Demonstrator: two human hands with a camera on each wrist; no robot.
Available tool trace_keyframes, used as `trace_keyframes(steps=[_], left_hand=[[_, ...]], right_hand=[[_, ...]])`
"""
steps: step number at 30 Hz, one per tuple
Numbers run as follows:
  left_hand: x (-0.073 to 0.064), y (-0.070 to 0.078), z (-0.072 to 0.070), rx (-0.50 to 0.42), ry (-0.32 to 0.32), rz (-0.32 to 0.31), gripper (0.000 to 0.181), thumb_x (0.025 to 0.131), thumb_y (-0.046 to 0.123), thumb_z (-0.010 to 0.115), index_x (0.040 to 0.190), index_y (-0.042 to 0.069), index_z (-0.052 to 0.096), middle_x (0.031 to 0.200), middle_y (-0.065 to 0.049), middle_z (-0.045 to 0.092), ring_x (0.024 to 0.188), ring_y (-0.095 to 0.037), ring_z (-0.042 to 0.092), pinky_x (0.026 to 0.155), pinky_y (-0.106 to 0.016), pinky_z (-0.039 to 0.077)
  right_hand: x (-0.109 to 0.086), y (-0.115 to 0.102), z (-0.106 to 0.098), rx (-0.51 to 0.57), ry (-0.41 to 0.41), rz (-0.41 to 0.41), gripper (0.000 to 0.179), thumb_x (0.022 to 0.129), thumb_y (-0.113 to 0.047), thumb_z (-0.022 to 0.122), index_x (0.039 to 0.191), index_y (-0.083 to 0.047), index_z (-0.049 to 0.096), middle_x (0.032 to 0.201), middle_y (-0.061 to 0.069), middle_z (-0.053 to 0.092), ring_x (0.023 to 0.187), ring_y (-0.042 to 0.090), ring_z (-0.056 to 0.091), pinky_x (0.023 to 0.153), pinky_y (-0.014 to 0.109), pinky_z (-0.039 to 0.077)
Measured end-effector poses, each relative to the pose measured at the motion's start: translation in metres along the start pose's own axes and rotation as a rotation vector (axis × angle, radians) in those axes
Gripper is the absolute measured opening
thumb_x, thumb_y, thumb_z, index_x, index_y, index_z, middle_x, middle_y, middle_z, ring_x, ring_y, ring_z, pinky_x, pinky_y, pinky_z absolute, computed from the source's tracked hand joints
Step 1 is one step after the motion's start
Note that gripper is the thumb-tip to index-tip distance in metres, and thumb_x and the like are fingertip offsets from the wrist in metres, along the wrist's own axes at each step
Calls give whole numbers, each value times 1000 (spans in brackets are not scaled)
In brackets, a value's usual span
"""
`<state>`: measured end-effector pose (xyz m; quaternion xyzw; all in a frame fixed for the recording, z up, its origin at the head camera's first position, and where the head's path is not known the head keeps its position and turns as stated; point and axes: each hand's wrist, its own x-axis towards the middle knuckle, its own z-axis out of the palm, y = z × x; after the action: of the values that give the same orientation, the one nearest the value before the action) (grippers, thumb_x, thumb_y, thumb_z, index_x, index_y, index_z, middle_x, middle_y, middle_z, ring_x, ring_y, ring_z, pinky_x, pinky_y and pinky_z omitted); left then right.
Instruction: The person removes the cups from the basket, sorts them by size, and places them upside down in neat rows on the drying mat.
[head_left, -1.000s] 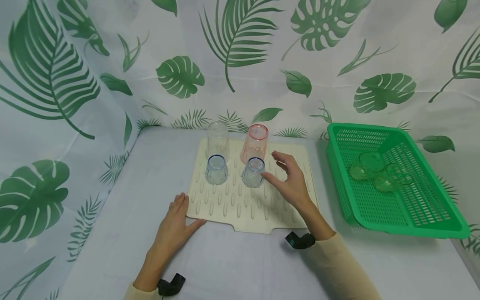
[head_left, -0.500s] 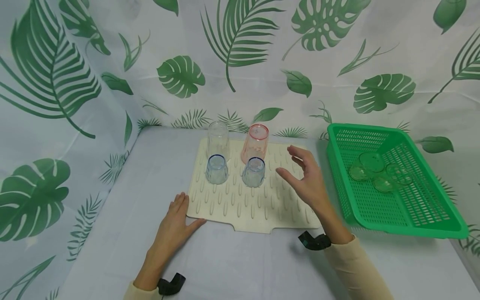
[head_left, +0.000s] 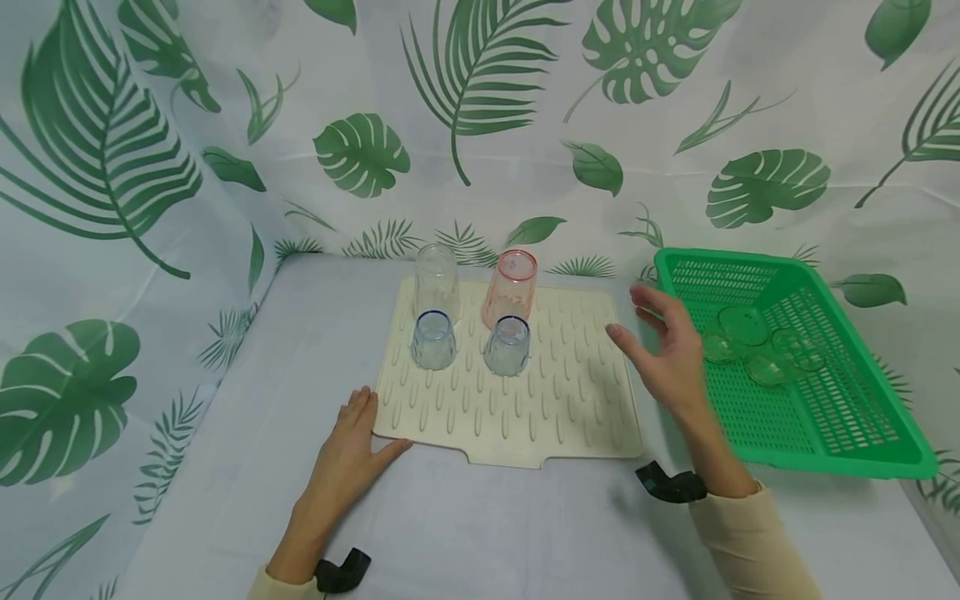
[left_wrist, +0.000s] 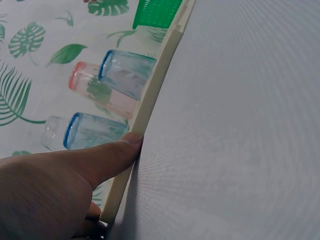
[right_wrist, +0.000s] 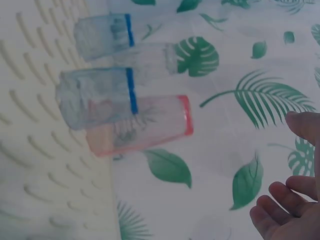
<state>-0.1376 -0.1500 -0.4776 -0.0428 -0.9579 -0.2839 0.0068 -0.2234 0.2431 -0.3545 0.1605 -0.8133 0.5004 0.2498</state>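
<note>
My left hand (head_left: 347, 454) rests at the near left corner of a cream ridged mat (head_left: 577, 425). Its thumb lies against the front edge in the left wrist view. My right hand (head_left: 671, 354), fingers spread and holding nothing, hovers between the mat and a green basket (head_left: 795, 462), overlapping the basket's left rim. On the mat stand two short blue-rimmed glasses, the left one (head_left: 433, 342) and the right one (head_left: 507, 348). Behind them are a tall clear glass (head_left: 435, 279) and a tall pink glass (head_left: 512, 287) with a red rim.
Clear glasses (head_left: 768, 367) lie inside the basket at the right. A pale cloth covers the table (head_left: 480, 533). Behind it hangs a leaf-print curtain (head_left: 525, 192), with another stretch along the left side.
My right hand has drawn away from the right blue-rimmed glass and moved right, over the mat's edge to the basket. The left hand and the glasses have stayed put.
</note>
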Motion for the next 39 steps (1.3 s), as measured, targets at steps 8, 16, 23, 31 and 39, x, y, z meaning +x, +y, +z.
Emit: trace_keyframes(steps=[8, 16, 23, 31, 39], left_hand=[[0, -1, 1, 10, -4, 0, 96, 86, 47, 76, 151, -10, 35, 159, -29, 30, 152, -43, 24, 123, -57, 26], [0, -2, -1, 20, -2, 8, 95, 86, 47, 76, 150, -10, 35, 159, -30, 31, 151, -43, 25, 122, -57, 26], [1, -1, 0, 14, -6, 9, 95, 86, 46, 76, 150, -11, 35, 159, -30, 31, 151, -44, 25, 122, -58, 26], [0, -2, 0, 13, -7, 4, 94, 87, 45, 76, 150, -11, 34, 159, -30, 30, 151, -43, 24, 122, -58, 27], [0, -2, 0, 25, -6, 5, 94, 86, 45, 77, 150, -11, 35, 159, -30, 31, 151, -44, 25, 121, -60, 28]], right_hand=[[7, 11, -31, -84, 101, 38, 59, 83, 12, 71, 139, 3, 54, 130, -4, 58, 120, 1, 54, 101, 10, 46], [17, 22, -61, -120, 168, 153, 53, 90, -1, 71, 140, -4, 55, 125, -15, 56, 117, 4, 56, 99, 10, 48], [26, 33, -83, -149, 206, 223, 51, 92, -9, 70, 140, -8, 55, 125, -15, 56, 117, 5, 56, 97, 9, 47], [34, 52, -107, -258, 213, 349, 53, 94, -22, 70, 143, -15, 54, 124, -20, 54, 109, -8, 53, 97, 12, 47], [34, 72, -127, -363, 149, 551, 62, 95, -43, 65, 150, -25, 45, 134, -20, 50, 120, 0, 50, 107, 21, 43]])
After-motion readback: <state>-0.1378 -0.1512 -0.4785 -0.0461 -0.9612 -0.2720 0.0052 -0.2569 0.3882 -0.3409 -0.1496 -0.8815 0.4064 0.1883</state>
